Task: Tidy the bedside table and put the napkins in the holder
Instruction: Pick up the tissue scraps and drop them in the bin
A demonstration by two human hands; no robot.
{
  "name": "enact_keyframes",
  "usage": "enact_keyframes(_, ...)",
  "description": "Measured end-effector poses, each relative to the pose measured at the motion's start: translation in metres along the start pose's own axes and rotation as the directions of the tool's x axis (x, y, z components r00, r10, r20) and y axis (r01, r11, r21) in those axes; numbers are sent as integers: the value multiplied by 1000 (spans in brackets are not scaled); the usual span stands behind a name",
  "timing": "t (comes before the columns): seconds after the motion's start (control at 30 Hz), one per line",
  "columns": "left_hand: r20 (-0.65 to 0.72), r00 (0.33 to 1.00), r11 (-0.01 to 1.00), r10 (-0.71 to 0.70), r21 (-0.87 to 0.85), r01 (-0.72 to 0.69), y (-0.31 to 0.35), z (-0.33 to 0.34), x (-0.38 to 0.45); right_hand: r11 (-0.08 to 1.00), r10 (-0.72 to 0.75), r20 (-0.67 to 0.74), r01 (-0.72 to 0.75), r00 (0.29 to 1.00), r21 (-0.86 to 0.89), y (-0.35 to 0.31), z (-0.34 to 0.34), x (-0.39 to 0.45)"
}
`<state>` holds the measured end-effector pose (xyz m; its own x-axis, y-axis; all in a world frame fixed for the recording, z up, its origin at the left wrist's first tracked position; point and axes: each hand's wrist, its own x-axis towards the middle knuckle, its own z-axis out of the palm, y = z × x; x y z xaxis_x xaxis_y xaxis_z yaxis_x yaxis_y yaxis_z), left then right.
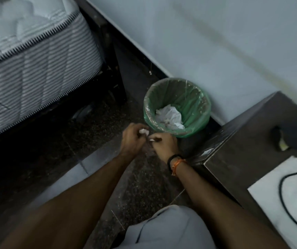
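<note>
My left hand (132, 139) and my right hand (164, 143) are held together low over the floor, just in front of a green bin (177, 87). The left hand's curled fingers grip a small white crumpled scrap (143, 131). My right hand pinches another small white bit (152, 140) at its fingertips. The bin has a clear plastic liner and holds crumpled white napkins (170, 116). The dark bedside table (248, 133) stands to the right, next to my right wrist.
A white sheet (270, 200) with a black cable (286, 203) across it lies on the table, and a dark object (287, 135) sits further back. A mattress on a dark bed frame (29, 65) fills the upper left. The pale wall (216, 42) runs behind the bin.
</note>
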<state>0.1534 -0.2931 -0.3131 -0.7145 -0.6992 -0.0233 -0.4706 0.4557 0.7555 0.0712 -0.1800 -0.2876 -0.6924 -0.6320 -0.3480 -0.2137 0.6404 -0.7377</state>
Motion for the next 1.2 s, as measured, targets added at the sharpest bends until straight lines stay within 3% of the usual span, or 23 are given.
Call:
enact_keyframes(0.13, -119, 991, 995, 62, -66, -70, 44, -21, 24, 999, -33, -263, 32, 964, -6, -40, -37, 13)
enact_keyframes(0.27, 13, 999, 998, 49, -36, -49, 71, -20, 54, 996, 37, -418, -69, 908, -61, -57, -73, 34)
enact_keyframes(0.43, 199, 973, 989, -120, -64, 135, 92, -11, 73, 973, 212, -291, -230, 933, -28, -59, -103, 49)
enact_keyframes(0.57, 383, 919, 996, -92, 40, 83, 93, -5, 72, 971, 240, -161, -238, 957, 35, -60, -117, 41)
enact_keyframes(0.7, 457, 886, 989, -81, 150, 13, 100, -11, 58, 976, 206, -221, -218, 953, -28, -66, -141, 21)
enact_keyframes(0.83, 402, 909, 992, -108, 108, 70, 129, -25, 43, 983, 157, -290, -178, 944, -47, -76, -168, -13)
enact_keyframes(1.07, 329, 938, 990, 113, 40, -133, 224, -50, 0, 971, 169, -389, -85, 906, 223, -87, -222, -73)
enact_keyframes(1.2, 404, 870, 953, 282, -9, -304, 280, -50, -38, 937, 219, -481, -46, 849, 345, -67, -256, -125)
